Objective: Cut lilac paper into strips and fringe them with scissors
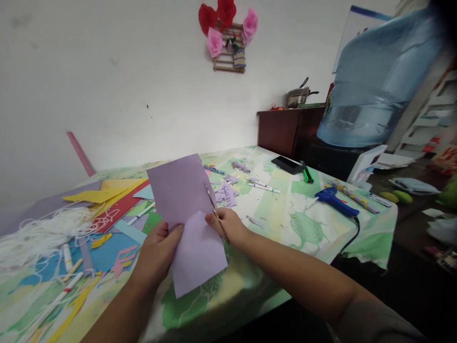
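Observation:
A folded sheet of purple paper (182, 190) is held up above the table, its upper part darker and its lower part lit. My left hand (160, 250) grips its left edge near the fold, thumb on top. At the right edge, my right hand (228, 226) is closed around a pair of scissors (213, 202), whose blades point up and lie along the paper's right side. Part of the scissors' handles is hidden by the fingers. Behind the paper lie small purple paper scraps (226, 193).
White yarn (46, 233), yellow paper (93, 194) and blue paper (103, 250) cover the left side. Toward the right are pens (264, 186), a black phone (286, 164), a green cutter (306, 172) and a blue glue gun (335, 201) with a cord. A large water bottle (374, 81) stands behind.

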Motion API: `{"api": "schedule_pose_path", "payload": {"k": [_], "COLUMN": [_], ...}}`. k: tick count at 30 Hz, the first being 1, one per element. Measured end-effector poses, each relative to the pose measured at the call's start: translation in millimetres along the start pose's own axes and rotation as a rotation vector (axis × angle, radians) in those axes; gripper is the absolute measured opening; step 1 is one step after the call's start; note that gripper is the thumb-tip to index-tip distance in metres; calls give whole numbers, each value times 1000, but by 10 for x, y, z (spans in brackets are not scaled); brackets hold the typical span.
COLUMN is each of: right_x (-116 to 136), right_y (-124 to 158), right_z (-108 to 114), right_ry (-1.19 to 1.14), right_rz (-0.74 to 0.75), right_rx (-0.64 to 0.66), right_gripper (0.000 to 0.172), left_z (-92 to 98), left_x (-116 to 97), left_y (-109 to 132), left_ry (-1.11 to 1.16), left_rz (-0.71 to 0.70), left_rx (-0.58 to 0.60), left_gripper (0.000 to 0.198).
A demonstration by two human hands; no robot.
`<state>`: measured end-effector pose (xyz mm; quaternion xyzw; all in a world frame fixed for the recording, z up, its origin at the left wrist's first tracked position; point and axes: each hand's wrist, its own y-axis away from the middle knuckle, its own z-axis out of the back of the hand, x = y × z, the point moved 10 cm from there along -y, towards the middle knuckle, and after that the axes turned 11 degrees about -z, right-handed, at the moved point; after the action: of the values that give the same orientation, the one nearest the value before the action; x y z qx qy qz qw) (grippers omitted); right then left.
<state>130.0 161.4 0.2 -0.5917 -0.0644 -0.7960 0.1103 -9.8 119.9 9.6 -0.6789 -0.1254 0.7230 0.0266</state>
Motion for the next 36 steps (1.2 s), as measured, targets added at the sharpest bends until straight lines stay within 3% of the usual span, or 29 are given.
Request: {"api": "schedule_pose_path", "payload": {"k": [13,29,36], "right_x": [199,221,118], "right_y": [35,40,3], "right_z": [92,134,130], "right_ry": [68,17,-14], "right_rz": [95,109,88], "right_rx": [-18,-29,-57], "right_gripper": [48,51,47], "left_z": [-130,-142,-115], "left_x": [8,-132,-161], "left_y": [15,68,92], "left_ry": [-38,-126,-181], "left_rz": [1,-48,-33], "left_rx": [143,186,170], "left_gripper": [33,31,31]}}
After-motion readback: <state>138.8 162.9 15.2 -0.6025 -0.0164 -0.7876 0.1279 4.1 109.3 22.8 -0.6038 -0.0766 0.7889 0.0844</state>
